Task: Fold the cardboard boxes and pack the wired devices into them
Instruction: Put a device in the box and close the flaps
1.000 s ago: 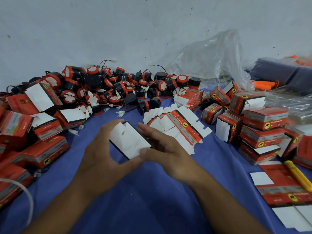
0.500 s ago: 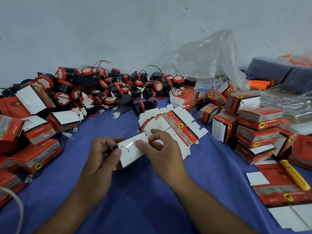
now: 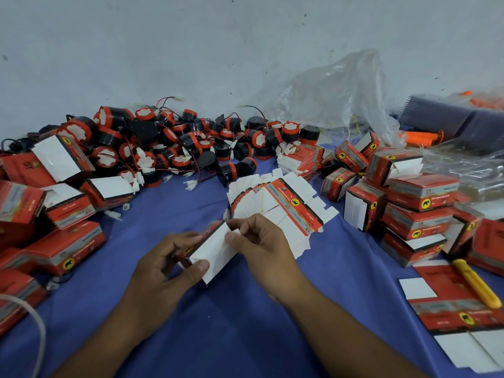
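One head-worn wide-angle view looks forward and down, close over the blue cloth-covered table point(image 3: 245, 336), toward the pale grey wall point(image 3: 191, 50).

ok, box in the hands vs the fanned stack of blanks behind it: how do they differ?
The box is one piece, partly folded up; the fanned stack is many flat blanks. The left hand and right hand grip the box; the stack lies on the blue cloth. Both: red print, white inside.

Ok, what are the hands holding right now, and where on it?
Both hold one half-folded cardboard box: the left hand grips its lower left corner, thumb on the white panel; the right hand pinches its upper right edge.
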A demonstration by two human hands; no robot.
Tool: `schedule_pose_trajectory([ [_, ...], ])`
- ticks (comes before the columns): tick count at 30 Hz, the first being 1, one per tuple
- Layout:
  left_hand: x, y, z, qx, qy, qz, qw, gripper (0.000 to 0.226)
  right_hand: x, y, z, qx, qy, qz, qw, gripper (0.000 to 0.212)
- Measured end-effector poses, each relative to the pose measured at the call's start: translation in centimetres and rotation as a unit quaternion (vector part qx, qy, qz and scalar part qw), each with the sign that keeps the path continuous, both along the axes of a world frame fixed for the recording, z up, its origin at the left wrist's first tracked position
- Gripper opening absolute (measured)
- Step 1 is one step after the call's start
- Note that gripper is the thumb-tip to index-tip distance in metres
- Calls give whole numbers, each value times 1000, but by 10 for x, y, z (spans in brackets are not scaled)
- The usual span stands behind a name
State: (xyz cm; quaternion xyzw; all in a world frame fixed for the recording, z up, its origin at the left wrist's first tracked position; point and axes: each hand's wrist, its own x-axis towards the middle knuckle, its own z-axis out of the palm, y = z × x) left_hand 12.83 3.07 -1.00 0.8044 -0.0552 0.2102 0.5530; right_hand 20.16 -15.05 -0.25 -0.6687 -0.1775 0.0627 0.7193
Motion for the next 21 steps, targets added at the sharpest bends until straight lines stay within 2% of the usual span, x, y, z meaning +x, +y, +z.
schedule_pose_trajectory([
  [4, 0, 3, 0, -27, -4, -20, 999, 28, 0, -1, 2, 14, 7, 34, 999, 18],
  [8, 1, 8, -1, -132, 30, -90, 987, 32, 3, -7, 5, 24, 27, 108, 993, 13],
  [10, 2, 11, -1, -192, 55, -131, 971, 33, 5, -14, 8, 2, 31, 151, 988, 28],
  [13, 2, 19, 1, -213, 93, -182, 955, 40, 7, -25, 12, -89, -2, 200, 976, 54],
  [15, 0, 26, 7, -201, 120, -211, 949, 43, 7, -29, 16, -168, -61, 202, 963, 53],
  [17, -1, 34, 18, -152, 138, -235, 950, 50, 6, -30, 19, -213, -110, 181, 954, 48],
  [19, -3, 39, 31, -61, 138, -227, 962, 54, 6, -30, 19, -230, -157, 148, 949, 48],
  [21, -3, 41, 41, 70, 112, -185, 974, 53, 6, -29, 17, -244, -201, 122, 941, 49],
])
